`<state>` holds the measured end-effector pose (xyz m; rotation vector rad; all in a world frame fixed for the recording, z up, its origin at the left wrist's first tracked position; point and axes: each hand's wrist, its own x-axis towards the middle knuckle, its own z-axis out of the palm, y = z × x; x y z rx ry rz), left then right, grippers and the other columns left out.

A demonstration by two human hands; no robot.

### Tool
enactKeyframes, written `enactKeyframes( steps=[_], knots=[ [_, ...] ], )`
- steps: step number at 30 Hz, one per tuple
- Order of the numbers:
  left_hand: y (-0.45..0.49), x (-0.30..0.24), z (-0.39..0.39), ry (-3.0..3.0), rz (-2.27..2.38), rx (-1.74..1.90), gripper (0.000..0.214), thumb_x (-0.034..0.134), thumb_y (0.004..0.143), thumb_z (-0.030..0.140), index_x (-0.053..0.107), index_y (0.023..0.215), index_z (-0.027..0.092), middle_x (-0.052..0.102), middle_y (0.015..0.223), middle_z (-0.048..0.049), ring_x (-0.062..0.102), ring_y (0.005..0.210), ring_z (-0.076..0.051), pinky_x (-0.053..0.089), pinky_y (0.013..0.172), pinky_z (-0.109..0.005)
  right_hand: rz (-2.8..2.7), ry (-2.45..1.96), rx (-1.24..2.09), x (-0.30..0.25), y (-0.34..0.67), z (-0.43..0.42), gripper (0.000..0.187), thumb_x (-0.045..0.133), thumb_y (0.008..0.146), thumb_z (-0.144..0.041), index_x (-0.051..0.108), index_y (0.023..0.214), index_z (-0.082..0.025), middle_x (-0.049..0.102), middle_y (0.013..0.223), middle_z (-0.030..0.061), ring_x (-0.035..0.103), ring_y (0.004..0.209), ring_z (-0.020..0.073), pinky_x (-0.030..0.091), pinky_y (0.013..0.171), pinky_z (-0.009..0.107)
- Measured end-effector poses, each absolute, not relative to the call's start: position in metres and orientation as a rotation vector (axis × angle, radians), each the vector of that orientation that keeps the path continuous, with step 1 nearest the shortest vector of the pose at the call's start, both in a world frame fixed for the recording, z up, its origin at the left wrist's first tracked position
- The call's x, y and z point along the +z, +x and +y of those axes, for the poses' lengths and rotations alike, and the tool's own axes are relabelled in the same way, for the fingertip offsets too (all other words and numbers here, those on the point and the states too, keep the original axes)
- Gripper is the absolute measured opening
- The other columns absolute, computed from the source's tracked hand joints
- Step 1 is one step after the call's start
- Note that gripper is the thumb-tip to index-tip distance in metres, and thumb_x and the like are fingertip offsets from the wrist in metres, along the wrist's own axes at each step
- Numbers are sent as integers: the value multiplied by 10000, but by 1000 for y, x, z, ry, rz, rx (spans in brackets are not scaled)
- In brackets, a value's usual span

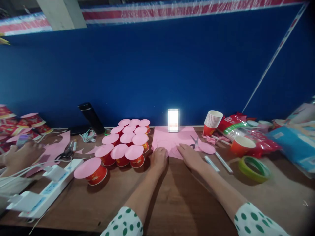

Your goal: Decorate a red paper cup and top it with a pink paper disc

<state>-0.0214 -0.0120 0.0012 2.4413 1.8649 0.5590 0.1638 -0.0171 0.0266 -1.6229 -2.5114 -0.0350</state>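
Here, your left hand (159, 159) and right hand (190, 155) rest, unclamped, on the pink sheet (175, 139).
Its long axis appears to run left to right across the tabletop (176, 203).

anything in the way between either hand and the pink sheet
Nothing visible is: the left hand and right hand both appear to rest at the near part of the pink sheet. The scissors lie at its right side, beside the right hand rather than in its way.

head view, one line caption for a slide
Left hand and right hand at the edge of a pink sheet, beside red cups topped with pink discs.
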Motion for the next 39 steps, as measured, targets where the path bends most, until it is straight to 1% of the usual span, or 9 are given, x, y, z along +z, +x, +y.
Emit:
enactKeyframes(
  steps=[4,8,12,15,18,25,30,37,39],
  knots=[
    [-23,-1,-10,2455,1843,522,248,392,894,193,638,921,208,640,986,-41,535,941,-178,401,818,-289,-2626,-1658,-22,44,153,-11,369,360,883,-63,510,1202,-172,538,1258,147,492,1165,223,431,863,299],
    [-24,0,-10,2448,1843,513,256,383,897,184,635,936,208,634,986,-43,527,956,-176,397,825,-289,-2695,-1670,12,54,148,-13,263,386,878,-66,569,1048,-148,605,1117,150,579,1009,200,432,774,250],
    [-24,0,-11,2439,1856,516,236,397,894,190,630,924,212,637,993,-33,530,952,-176,399,816,-287,-2719,-1667,24,53,155,-14,232,406,860,-43,599,960,-123,642,1021,152,614,905,191,422,736,244],
    [-24,0,-10,2450,1855,525,215,415,884,188,626,919,210,638,995,-31,534,937,-182,404,797,-289,-2760,-1614,-2,47,161,-11,214,448,841,-39,618,939,-124,649,998,131,611,908,182,416,763,238],
    [-24,0,-10,2452,1839,541,215,413,890,211,627,908,211,639,981,-36,536,939,-186,407,793,-290,-2791,-1632,-64,42,163,-10,212,456,843,-46,635,936,-112,640,995,143,596,940,201,414,790,255],
    [-24,4,-13,2459,1834,504,267,366,917,262,630,935,225,636,1012,-38,533,983,-184,412,808,-291,-2730,-1736,-167,42,158,-19,224,426,863,-60,624,950,-120,624,962,150,591,920,232,419,760,284],
    [-23,5,-13,2482,1826,474,294,349,922,271,638,925,216,637,998,-56,531,991,-188,406,821,-293,-2680,-1758,-112,45,157,-13,234,431,839,-40,617,953,-122,630,947,145,603,874,217,411,727,266],
    [-23,6,-12,2495,1829,501,284,356,919,267,633,892,213,642,976,-48,542,949,-190,403,795,-295,-2511,-1747,88,41,164,2,194,485,771,-74,662,801,-148,668,867,86,606,794,169,387,663,226],
    [-22,7,-13,2488,1832,484,286,354,921,272,633,894,214,639,981,-47,540,955,-189,402,795,-295,-2477,-1728,122,45,173,1,194,491,754,-89,667,797,-158,678,850,57,603,788,153,385,654,210]
  ],
)
